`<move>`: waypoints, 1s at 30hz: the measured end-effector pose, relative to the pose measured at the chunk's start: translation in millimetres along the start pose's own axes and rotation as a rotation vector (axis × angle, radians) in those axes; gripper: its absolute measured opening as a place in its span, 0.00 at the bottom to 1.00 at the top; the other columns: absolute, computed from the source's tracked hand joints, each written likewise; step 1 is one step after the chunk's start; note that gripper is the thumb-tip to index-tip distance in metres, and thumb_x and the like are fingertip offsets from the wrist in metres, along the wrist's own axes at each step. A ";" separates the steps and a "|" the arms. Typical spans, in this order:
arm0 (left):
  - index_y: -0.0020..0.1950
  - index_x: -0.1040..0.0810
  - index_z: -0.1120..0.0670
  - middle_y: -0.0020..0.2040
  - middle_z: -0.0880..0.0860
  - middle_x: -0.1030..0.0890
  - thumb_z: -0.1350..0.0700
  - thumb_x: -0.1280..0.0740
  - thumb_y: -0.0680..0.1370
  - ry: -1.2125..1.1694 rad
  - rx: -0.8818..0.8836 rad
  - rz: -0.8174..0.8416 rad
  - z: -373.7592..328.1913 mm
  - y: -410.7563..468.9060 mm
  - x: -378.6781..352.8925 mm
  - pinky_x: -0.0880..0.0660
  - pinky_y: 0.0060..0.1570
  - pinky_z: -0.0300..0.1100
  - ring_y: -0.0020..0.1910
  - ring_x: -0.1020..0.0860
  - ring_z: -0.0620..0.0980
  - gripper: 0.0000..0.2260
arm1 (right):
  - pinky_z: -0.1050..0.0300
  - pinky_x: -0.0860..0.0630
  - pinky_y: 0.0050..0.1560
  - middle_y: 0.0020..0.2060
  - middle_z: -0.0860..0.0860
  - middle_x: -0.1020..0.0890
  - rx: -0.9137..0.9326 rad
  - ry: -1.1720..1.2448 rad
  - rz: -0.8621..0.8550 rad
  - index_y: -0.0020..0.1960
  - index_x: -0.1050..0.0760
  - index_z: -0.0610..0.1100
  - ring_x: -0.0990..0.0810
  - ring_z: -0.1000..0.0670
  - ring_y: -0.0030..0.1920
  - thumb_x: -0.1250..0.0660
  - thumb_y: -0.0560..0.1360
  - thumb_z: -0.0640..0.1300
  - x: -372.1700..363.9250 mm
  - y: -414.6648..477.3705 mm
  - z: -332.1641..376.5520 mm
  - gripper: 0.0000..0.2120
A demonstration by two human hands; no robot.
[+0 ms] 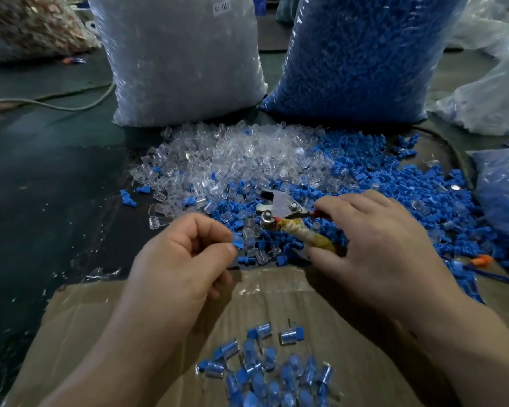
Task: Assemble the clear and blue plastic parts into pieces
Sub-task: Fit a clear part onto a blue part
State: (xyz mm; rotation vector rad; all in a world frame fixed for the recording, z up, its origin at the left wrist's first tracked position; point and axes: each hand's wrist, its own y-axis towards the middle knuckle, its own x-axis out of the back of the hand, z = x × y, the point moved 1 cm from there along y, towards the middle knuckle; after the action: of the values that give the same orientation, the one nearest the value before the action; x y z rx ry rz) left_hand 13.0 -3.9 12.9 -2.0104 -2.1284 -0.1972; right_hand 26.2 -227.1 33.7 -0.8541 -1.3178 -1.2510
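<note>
My left hand (180, 259) pinches a small blue plastic part (238, 241) between thumb and forefinger, just above the loose heap. My right hand (379, 245) grips a metal pliers-like tool (282, 205) by its tape-wrapped handle (306, 235), with the jaws pointing left toward the blue part. A heap of clear parts (232, 154) lies in front, and a heap of blue parts (394, 183) spreads to the right. Several assembled clear-and-blue pieces (271, 374) rest on a cardboard sheet (100, 312) close to me.
A big bag of clear parts (177, 54) and a big bag of blue parts (362, 54) stand behind the heaps. More plastic bags (494, 95) lie at the right, a smaller blue-filled bag (503, 189) beside the heap. A cable (56, 105) runs across the dark surface at the left.
</note>
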 end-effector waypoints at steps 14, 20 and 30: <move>0.46 0.21 0.37 0.33 0.42 0.17 0.48 0.30 0.71 0.239 -0.129 -0.053 -5.3 -16.4 -19.7 0.25 0.29 0.36 0.29 0.21 0.41 0.06 | 0.48 0.26 0.48 0.42 0.54 0.20 0.327 0.174 -0.108 0.48 0.22 0.50 0.22 0.50 0.42 0.41 0.78 0.55 0.9 -12.8 41.7 0.12; 0.42 0.19 0.42 0.31 0.46 0.18 0.38 0.37 0.68 0.072 -0.171 -0.005 -19.1 -22.3 -16.1 0.28 0.27 0.27 0.27 0.21 0.39 0.12 | 0.51 0.29 0.42 0.39 0.52 0.22 0.316 0.221 -0.157 0.46 0.23 0.46 0.25 0.49 0.38 0.35 0.77 0.46 1.8 -14.2 39.4 0.04; 0.44 0.20 0.45 0.31 0.49 0.22 0.34 0.34 0.70 0.052 -0.244 0.228 -8.9 -13.4 -7.7 0.29 0.26 0.39 0.28 0.26 0.43 0.15 | 0.56 0.29 0.35 0.34 0.57 0.24 0.014 0.693 0.164 0.41 0.30 0.53 0.26 0.56 0.36 0.47 0.75 0.61 8.2 -18.8 49.5 0.14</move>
State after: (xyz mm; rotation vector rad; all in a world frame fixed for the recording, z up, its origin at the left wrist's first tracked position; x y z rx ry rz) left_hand 0.6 -14.3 20.3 -2.3343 -1.9028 -0.4871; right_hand -4.0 -184.1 44.4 -0.4372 -0.6846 -1.2466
